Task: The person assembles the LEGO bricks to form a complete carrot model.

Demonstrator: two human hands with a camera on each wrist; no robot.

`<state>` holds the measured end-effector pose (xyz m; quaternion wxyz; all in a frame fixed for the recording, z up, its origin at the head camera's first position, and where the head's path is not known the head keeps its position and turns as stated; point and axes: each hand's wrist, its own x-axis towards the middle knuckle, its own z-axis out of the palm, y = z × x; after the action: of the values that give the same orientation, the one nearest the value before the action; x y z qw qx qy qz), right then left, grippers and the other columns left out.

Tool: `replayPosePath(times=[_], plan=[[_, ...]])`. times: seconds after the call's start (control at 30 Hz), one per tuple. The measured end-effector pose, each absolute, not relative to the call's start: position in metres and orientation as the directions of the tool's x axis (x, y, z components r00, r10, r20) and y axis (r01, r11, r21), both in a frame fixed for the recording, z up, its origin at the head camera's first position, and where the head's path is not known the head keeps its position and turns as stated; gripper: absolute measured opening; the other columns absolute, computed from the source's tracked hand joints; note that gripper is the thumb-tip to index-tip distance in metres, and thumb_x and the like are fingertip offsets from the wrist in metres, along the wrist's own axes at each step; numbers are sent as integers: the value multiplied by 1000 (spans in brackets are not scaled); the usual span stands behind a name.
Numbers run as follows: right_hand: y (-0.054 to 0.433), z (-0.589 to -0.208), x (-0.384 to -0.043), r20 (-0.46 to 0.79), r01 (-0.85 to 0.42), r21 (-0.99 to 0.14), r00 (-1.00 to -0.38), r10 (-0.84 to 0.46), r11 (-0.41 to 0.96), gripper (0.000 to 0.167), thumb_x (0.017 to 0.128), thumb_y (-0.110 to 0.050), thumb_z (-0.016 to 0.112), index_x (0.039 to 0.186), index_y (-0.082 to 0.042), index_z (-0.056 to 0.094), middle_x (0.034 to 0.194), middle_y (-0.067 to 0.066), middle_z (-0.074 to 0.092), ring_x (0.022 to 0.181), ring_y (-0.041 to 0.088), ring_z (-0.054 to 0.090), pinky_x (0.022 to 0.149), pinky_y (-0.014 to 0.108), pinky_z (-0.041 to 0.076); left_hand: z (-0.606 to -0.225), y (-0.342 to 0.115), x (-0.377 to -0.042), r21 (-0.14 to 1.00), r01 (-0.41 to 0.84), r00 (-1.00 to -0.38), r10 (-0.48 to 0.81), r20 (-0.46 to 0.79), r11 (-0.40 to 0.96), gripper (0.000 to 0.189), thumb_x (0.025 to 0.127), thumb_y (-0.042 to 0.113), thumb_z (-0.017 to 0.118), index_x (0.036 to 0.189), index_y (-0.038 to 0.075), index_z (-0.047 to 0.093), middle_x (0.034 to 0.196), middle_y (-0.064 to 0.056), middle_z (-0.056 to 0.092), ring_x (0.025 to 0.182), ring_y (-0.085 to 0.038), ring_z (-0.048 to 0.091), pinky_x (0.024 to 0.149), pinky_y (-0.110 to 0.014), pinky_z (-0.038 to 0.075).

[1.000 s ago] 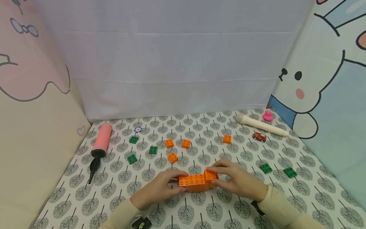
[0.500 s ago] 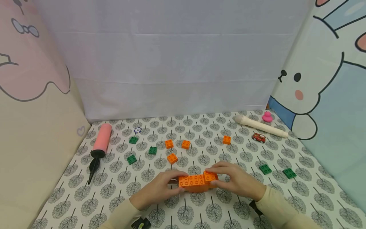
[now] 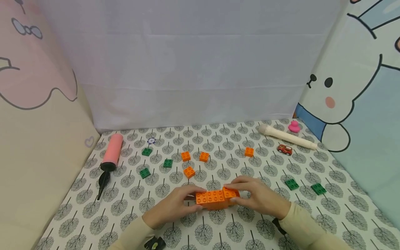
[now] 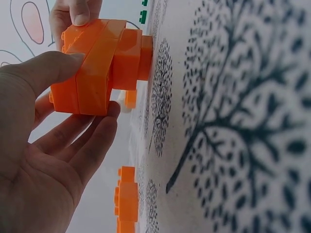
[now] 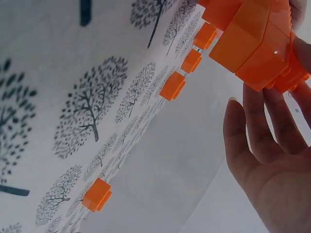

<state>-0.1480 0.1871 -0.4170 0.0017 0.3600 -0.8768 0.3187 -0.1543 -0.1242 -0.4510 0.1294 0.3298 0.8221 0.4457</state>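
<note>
A structure of orange toy building bricks [image 3: 215,200] stands low in the middle of the table. In the left wrist view, its wide upper row [image 4: 82,90] overhangs narrower bricks [image 4: 129,60] that reach down to the cloth. My left hand [image 3: 175,205] grips the structure's left end, thumb on the near side and fingers beyond. At the right end sits a raised orange brick [image 3: 230,193], pinched between thumb and fingers of my right hand [image 3: 262,197]. The right wrist view shows my right hand [image 5: 272,150] with fingers touching the bricks; part of the hand is cut off.
Loose orange bricks [image 3: 189,172] lie beyond the structure, another orange brick [image 3: 249,151] farther right. Green bricks [image 3: 145,173] lie left and more green bricks [image 3: 318,188] right. Around them are a pink pump [image 3: 113,149], chip [image 3: 151,141], white stick [image 3: 287,136], toy car [image 3: 284,149] and pink duck [image 3: 294,126].
The hands and bricks keep the same positions throughout; only the head view shifts slightly.
</note>
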Motion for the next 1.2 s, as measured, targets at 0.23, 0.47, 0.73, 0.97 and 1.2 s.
replayPosePath(times=[0.23, 0.47, 0.73, 0.97, 1.2], plan=[[185, -418, -147, 272, -662, -531, -725, -633, 529, 44, 88, -30, 76, 128, -13, 68, 118, -7, 65, 101, 6, 60, 86, 29, 57, -450, -124, -154, 821, 420, -752, 654, 78, 386, 46, 89, 22, 75, 133, 20, 60, 126, 4, 64, 111, -9, 63, 97, -25, 52], [185, -421, -146, 294, -666, -526, -726, -621, 529, 44, 88, -31, 76, 128, -14, 68, 116, -8, 65, 100, 6, 60, 85, 28, 57, -450, -124, -155, 815, 423, -753, 653, 74, 396, 47, 89, 23, 75, 134, 21, 60, 127, 4, 63, 111, -8, 63, 97, -24, 52], [185, -422, -147, 295, -665, -526, -727, -620, 530, 43, 89, -31, 75, 129, -16, 68, 117, -9, 64, 101, 7, 61, 85, 31, 58, -451, -124, -155, 808, 440, -747, 660, 86, 392, 47, 90, 25, 74, 134, 20, 60, 126, 3, 64, 109, -8, 64, 96, -24, 53], [185, -422, -147, 278, -660, -524, -730, -624, 539, 44, 91, -35, 73, 132, -22, 65, 120, -11, 62, 104, 6, 60, 88, 33, 57, -450, -124, -156, 805, 451, -745, 660, 101, 386, 47, 89, 20, 75, 133, 18, 60, 125, 4, 64, 110, -9, 64, 96, -25, 53], [192, -419, -158, 223, -645, -569, -719, -659, 511, 38, 98, -38, 62, 134, -25, 63, 125, -10, 62, 111, 9, 59, 94, 39, 55, -451, -124, -155, 804, 452, -741, 664, 98, 387, 47, 90, 22, 74, 134, 17, 60, 126, 2, 63, 110, -9, 63, 95, -24, 53]])
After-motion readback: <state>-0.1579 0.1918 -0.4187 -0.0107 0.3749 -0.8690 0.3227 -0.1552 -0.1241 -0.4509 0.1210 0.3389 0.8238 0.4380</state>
